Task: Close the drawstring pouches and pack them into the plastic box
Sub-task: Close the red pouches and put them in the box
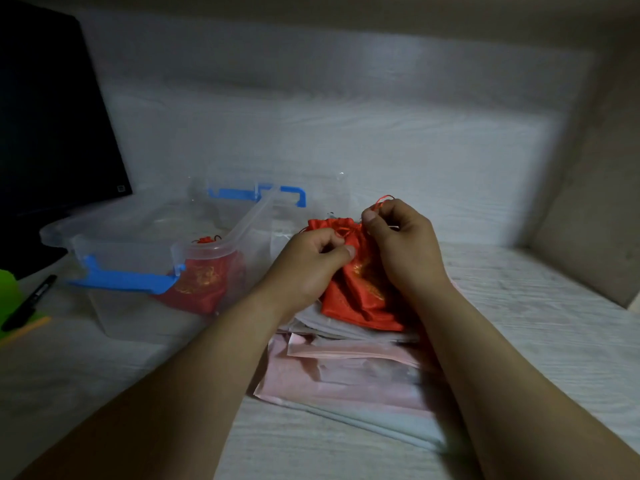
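Observation:
A red drawstring pouch [360, 289] with gold embroidery lies between my hands on a stack of pale cloths. My left hand [308, 261] pinches the pouch's gathered neck at its left side. At the neck's right side, my right hand [398, 233] pinches the red drawstring [382, 199], whose loop sticks up above the fingers. To the left stands a clear plastic box [114, 244] with blue latches. Inside it lies another red pouch [202, 278], its neck drawn tight.
Pink and white folded cloths [346, 368] lie under the pouch. A dark monitor [52, 109] stands at the far left, with a black marker [31, 299] and a green object [8, 292] beside it. A wall corner rises at the right.

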